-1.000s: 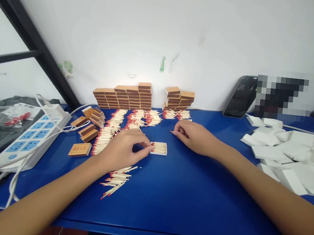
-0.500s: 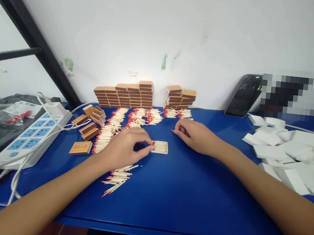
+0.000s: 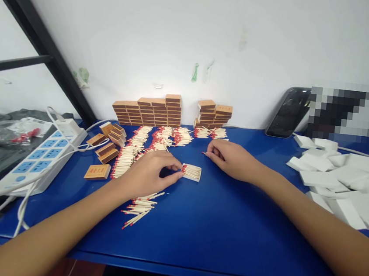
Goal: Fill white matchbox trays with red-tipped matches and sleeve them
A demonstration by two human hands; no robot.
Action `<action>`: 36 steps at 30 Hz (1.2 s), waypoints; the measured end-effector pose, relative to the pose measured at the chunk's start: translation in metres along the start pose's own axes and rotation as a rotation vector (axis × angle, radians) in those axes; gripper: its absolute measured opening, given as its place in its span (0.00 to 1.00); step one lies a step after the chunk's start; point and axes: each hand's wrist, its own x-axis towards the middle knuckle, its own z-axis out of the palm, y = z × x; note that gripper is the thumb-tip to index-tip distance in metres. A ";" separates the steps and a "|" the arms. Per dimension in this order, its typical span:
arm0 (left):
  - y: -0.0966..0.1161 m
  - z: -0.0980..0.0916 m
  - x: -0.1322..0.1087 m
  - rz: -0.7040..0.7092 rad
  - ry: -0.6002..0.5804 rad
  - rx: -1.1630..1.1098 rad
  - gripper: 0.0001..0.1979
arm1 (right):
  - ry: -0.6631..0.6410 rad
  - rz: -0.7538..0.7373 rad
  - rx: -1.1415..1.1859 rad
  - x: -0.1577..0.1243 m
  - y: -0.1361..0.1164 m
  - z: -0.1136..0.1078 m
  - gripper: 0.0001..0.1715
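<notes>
A small white matchbox tray (image 3: 196, 177) with red-tipped matches in it lies on the blue table (image 3: 193, 244). My left hand (image 3: 154, 172) has its thumb and fingertips closed on the tray's left end. Farther right, my right hand (image 3: 230, 158) is closed, with a red match tip (image 3: 204, 153) poking out at its fingertips. Long piles of matches (image 3: 138, 137) run behind and beside my left hand. A smaller bunch of matches (image 3: 140, 208) lies nearer to me, below my left wrist.
Stacked matchboxes (image 3: 147, 112) and a smaller stack (image 3: 213, 114) stand against the wall. Loose matchboxes (image 3: 97, 172) and a white power strip (image 3: 42, 156) with cables are at the left. White trays (image 3: 338, 176) are heaped at the right, near a leaning phone (image 3: 288, 111).
The tray has turned slightly, its right end now tilted toward me, with my left hand still at its left end. The whole view has shifted a little. My right hand keeps its pinch.
</notes>
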 end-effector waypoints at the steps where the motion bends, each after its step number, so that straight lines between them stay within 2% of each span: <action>1: 0.000 0.001 0.000 0.004 -0.002 -0.004 0.04 | -0.002 0.000 -0.002 0.000 0.000 0.000 0.09; 8: 0.001 0.000 0.000 0.008 -0.007 -0.018 0.05 | 0.008 -0.010 0.006 0.000 0.002 0.001 0.09; 17: 0.005 -0.002 0.000 -0.026 -0.047 0.023 0.10 | 0.000 -0.004 -0.002 0.000 0.002 0.000 0.08; 26: 0.000 -0.001 -0.001 -0.027 -0.032 0.074 0.12 | 0.001 -0.008 0.000 0.000 0.002 0.000 0.09; 36: 0.003 -0.003 -0.001 -0.046 -0.084 0.131 0.11 | -0.011 0.009 0.003 0.000 0.002 0.000 0.10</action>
